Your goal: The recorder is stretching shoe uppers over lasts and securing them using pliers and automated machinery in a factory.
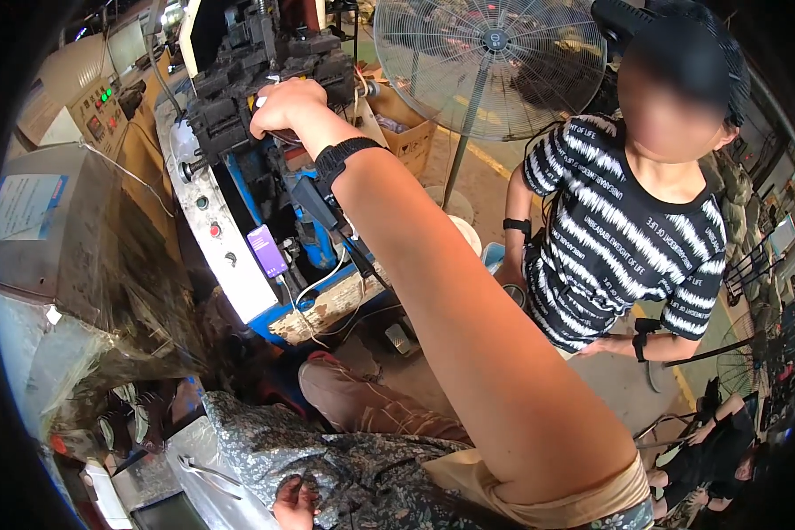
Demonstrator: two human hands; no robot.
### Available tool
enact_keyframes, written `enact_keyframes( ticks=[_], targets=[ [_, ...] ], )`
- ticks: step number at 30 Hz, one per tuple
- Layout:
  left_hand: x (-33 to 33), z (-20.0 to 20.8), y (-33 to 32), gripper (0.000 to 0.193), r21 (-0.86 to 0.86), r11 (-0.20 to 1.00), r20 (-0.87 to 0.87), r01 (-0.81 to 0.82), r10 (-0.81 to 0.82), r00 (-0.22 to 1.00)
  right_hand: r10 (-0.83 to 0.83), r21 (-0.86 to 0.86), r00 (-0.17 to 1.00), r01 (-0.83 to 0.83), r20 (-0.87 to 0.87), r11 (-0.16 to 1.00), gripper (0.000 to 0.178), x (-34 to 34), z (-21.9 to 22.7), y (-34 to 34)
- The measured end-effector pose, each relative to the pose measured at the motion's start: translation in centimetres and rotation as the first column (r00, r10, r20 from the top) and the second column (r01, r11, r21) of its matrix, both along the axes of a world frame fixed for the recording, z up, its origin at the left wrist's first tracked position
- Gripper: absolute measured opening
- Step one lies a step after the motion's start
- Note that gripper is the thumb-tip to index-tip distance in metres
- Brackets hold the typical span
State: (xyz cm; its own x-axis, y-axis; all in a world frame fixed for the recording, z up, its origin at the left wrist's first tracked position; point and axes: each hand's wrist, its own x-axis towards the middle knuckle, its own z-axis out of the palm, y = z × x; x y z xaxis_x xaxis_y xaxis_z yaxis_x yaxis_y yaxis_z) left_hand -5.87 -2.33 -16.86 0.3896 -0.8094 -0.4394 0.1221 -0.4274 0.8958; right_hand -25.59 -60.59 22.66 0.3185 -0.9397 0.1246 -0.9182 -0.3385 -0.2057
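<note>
My right arm stretches up and left across the view. At its end my right hand (289,107) is bent over the black, grimy machine head (230,106), its fingers curled down and mostly hidden. A small white bit shows by its fingertips; what it grips, if anything, I cannot make out. Low in the view, my left hand (295,505) lies against the dark floral cloth (274,442) over my lap, with its fingers curled in. Whether something is inside them cannot be seen. A pair of metal tongs or pliers (210,474) lies to its left.
A white panel (208,238) with buttons and a purple-screened phone (268,252) edges the machine; a cable (296,305) hangs from the phone. A large fan (495,71) and a cardboard box (406,132) stand beyond. A person in a striped shirt (627,230) is at right, another at lower right.
</note>
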Motion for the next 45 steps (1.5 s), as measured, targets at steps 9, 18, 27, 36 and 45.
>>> enact_keyframes(
  ticks=[9, 18, 27, 36, 45],
  targets=[
    [-0.9, 2.8, -1.2, 0.027, 0.037, 0.999, 0.004, 0.003, -0.003, 1.0, 0.018, -0.032, 1.0, -0.019, -0.014, 0.999, 0.08, -0.7, -1.7, 0.6],
    [-2.2, 6.5, -2.1, 0.029, 0.033, 0.998, 0.061, 0.052, -0.054, 0.997, 0.021, -0.268, 0.997, 0.002, 0.081, 0.964, 0.079, -3.4, -7.9, 4.7],
    [-2.1, 6.4, -1.2, 0.029, -0.004, 1.0, 0.012, -0.016, 0.016, 1.0, 0.027, -0.221, 1.0, -0.024, 0.012, 0.975, 0.085, -4.3, -9.8, 7.8],
    [-1.8, 6.0, -0.9, 0.028, -0.063, 0.997, -0.021, -0.036, 0.035, 0.999, -0.002, -0.25, 1.0, 0.006, 0.014, 0.968, 0.086, -4.0, -11.3, 8.0],
    [-1.5, 5.6, -1.3, 0.029, -0.072, 0.997, -0.009, -0.042, 0.042, 0.999, 0.003, -0.265, 0.999, 0.009, 0.048, 0.964, 0.083, -4.2, -11.6, 8.5]
  ],
)
